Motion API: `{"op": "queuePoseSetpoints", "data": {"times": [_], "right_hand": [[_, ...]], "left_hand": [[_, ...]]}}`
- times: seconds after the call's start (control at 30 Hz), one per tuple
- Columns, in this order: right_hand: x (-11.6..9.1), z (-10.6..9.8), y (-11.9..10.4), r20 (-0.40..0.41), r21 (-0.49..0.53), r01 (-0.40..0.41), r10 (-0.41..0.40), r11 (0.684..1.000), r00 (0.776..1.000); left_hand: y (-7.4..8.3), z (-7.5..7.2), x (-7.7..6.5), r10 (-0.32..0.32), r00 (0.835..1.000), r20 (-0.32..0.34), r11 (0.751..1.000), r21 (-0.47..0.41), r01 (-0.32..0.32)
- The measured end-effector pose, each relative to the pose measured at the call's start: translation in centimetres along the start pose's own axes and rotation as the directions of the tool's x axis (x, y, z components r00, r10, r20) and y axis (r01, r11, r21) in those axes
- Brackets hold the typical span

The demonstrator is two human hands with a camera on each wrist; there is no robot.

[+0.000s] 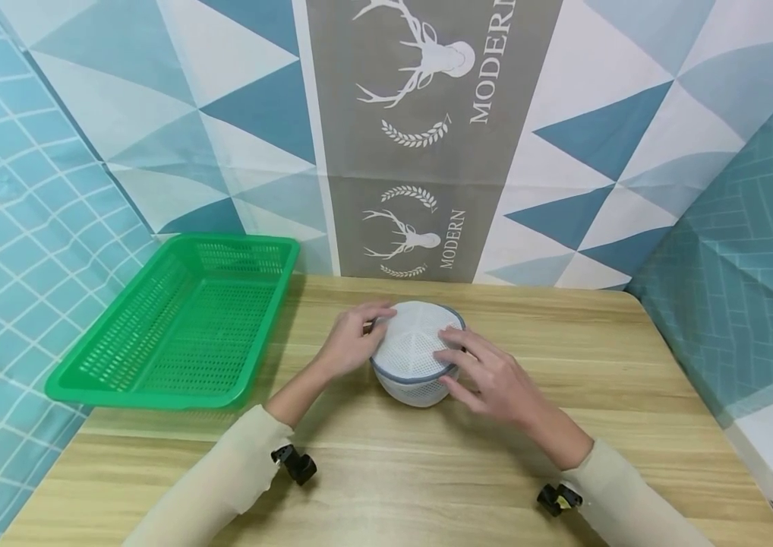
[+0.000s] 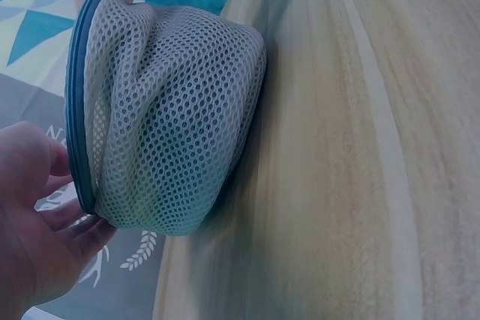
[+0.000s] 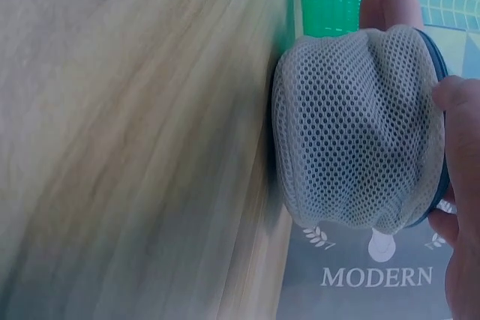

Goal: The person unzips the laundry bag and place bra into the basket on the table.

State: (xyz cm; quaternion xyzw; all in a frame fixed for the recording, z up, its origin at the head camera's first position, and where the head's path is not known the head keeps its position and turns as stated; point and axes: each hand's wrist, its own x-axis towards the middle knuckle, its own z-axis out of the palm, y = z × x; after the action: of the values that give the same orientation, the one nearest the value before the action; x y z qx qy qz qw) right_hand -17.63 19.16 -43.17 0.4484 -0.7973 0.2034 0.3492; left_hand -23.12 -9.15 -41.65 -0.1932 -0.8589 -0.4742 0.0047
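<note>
A round white mesh laundry bag (image 1: pixel 415 342) with a blue-grey zip rim stands on the wooden table. My left hand (image 1: pixel 351 340) holds its left side, fingertips at the rim and on the edge of the top. On the opposite side, my right hand (image 1: pixel 499 380) has its fingers spread over the top, with the thumb lower against the rim. The left wrist view shows the bag's soft mesh wall (image 2: pixel 180 110) creased below the zip. In the right wrist view the right thumb lies on the zip band (image 3: pixel 436 58).
A green perforated plastic basket (image 1: pixel 284 304) stands at the back left of the wooden table (image 1: pixel 414 471). Patterned wall coverings (image 1: pixel 257 114) rise behind and on both sides. A small black device (image 1: pixel 296 463) is strapped at the left wrist, another (image 1: pixel 557 499) at the right.
</note>
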Motion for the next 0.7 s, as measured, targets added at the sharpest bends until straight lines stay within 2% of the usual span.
{"op": "queuePoseSetpoints", "data": {"times": [0.17,0.4,0.7], "right_hand": [[-0.2,-0.3,0.7,0.004,0.022,0.002,-0.002,1.0,1.0],[-0.5,-0.6,1.3,0.025,0.04,-0.068,0.067,0.997,0.997],[-0.4,-0.9,1.1,0.024,0.035,-0.068,0.067,0.997,0.997]], "left_hand": [[0.0,0.0,-0.5,-0.011,1.0,-0.006,1.0,-0.015,0.011],[0.1,-0.2,-1.4,-0.028,0.999,-0.031,0.999,-0.017,0.027],[0.1,-0.6,-1.1,-0.023,0.999,-0.035,0.999,-0.031,0.022]]}}
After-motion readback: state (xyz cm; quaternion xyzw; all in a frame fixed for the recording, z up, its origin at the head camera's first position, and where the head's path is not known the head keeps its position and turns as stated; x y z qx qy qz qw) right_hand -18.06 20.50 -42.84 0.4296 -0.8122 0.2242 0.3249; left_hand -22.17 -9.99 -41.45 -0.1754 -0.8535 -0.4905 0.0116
